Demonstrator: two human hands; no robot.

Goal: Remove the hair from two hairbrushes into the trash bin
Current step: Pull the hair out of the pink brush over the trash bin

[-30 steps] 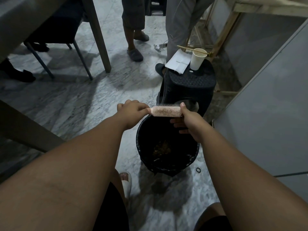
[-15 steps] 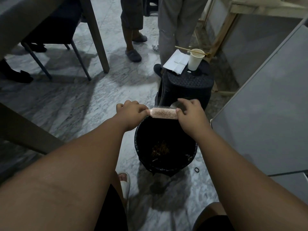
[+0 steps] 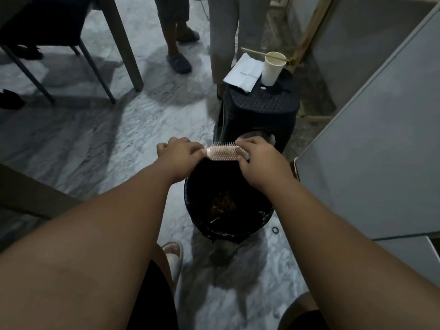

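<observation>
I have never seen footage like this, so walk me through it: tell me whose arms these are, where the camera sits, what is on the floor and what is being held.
There is no machine here. The picture comes from a wide-angle camera worn on a person's head, looking forward and down, so the two bare arms belong to the wearer. The left hand grips one end of a pink hairbrush, apparently by its handle, which the hand hides. The right hand has its fingers on the other end of the bristled head. The brush is held level above a black trash bin standing on a marbled floor, with some brownish litter at its bottom. Behind the bin is a black plastic stool carrying a paper cup and a folded white paper. A small black ring lies on the floor beside the bin. Other people's legs stand further back.
</observation>
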